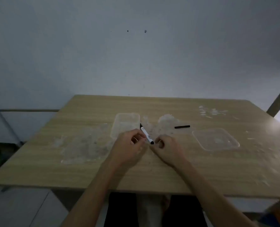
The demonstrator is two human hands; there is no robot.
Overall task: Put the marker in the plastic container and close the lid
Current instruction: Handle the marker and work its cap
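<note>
While the left hand point(129, 145) pinches the marker point(146, 135) between thumb and curled fingers, closed around the white barrel near its middle, the right hand point(166, 149) sits just beside the marker's near end, fingers curled in loosely; whether its fingertips actually touch the black end is too blurred to tell. The marker is a slim round stick, white along the barrel with some small dark print, black at both ends, held tilted above the table so that its far end points away and to the left. That far end lies over the right edge of the plastic container point(125, 124), which stands open just beyond the left hand. The container is a clear, shallow rectangular tub with rounded corners, thin-walled and slightly cloudy, so that the wood shows through it. To the right of the marker, well apart from it, the lid point(216, 140) lies flat on the table, also clear plastic, rectangular with rounded corners and a raised rim. Between marker and lid, a little farther back, lies a short black cap point(182, 126), a narrow cylinder resting on its side. Everything rests on a table point(70, 169) of pale wood-grain laminate, smooth and faintly glossy, marked around the marker with whitish smears and scuffs. Behind it rises a plain grey wall point(136, 63)
</note>
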